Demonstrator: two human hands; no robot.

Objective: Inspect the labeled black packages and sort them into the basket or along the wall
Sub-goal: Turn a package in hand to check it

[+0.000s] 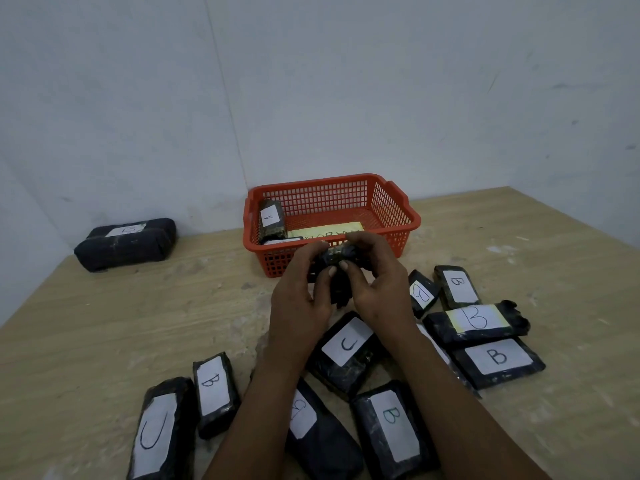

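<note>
Above the pale wooden tabletop [138, 323], both hands' fingers [332, 271] pinched a crumpled black plastic-wrapped package [337, 258], red mesh plastic basket [398, 216] just beyond.

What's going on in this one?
A person holds one black package up in both hands, left hand and right hand, in front of the red basket. The basket holds a package marked A. One package lies by the wall. Many labeled B and C remain on the table.
</note>
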